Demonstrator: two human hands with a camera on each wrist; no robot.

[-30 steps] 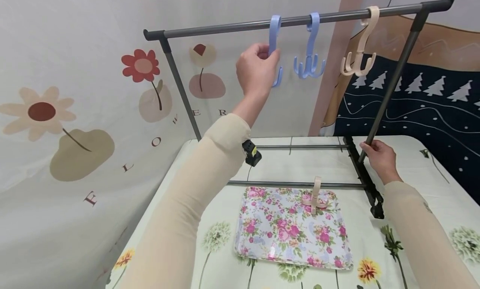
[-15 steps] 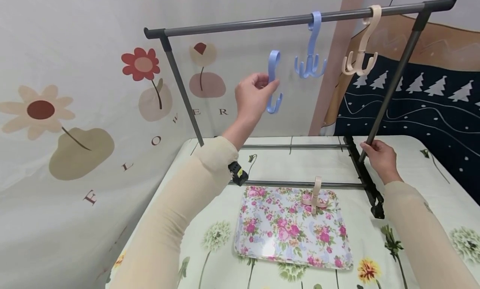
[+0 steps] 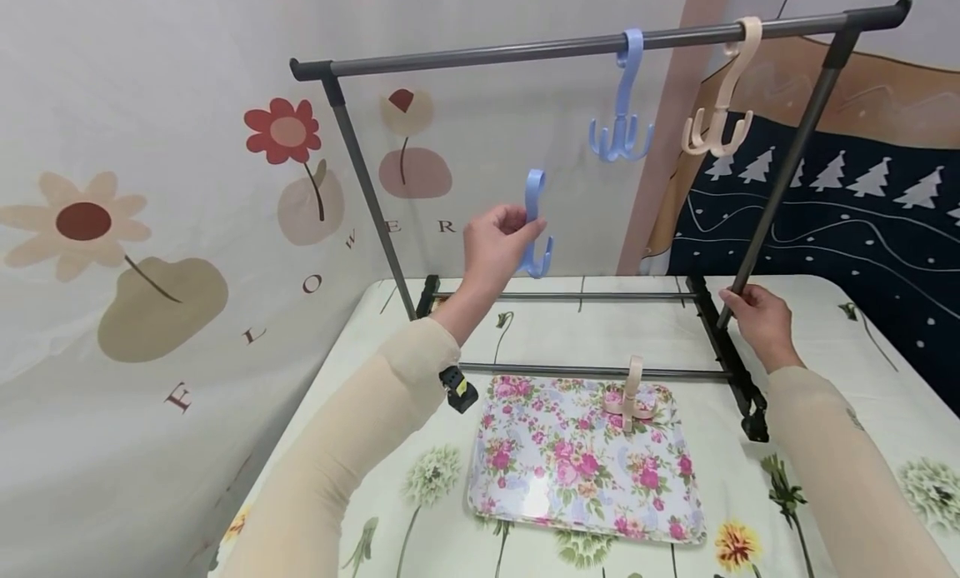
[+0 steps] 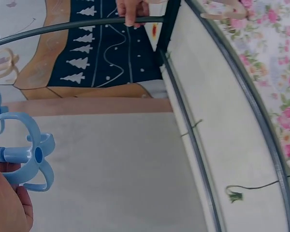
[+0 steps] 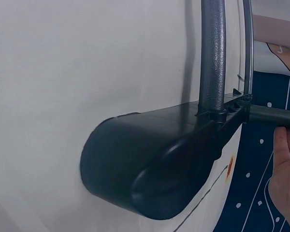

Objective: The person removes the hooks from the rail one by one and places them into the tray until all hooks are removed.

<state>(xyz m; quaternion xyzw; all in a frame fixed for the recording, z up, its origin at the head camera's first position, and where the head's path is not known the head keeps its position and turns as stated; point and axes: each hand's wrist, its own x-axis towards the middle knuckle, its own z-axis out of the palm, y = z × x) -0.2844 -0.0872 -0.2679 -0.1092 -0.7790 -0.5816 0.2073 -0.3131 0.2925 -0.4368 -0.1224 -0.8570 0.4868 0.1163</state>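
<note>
A blue multi-prong hook point(image 3: 534, 196) is pinched by my left hand point(image 3: 491, 249), well below the rack's top bar point(image 3: 465, 57) and apart from it. In the left wrist view the prongs of this blue hook point(image 4: 37, 154) spread out beyond the fingers. My right hand point(image 3: 761, 324) grips the rack's right upright point(image 3: 780, 170) low down, just above the black foot point(image 3: 731, 361). On the bar hang a second blue hook point(image 3: 621, 103) and a beige hook point(image 3: 723, 95), both right of my left hand.
A floral mat point(image 3: 577, 461) lies on the table point(image 3: 420, 395), and a beige hook point(image 3: 632, 399) rests on its upper right part. Two lower rails point(image 3: 592, 371) cross the table behind the mat. Printed curtains point(image 3: 225, 28) hang behind and to the left.
The blue hook in my left hand has come off the top bar and moved down, slightly to the left. My right hand stays on the upright.
</note>
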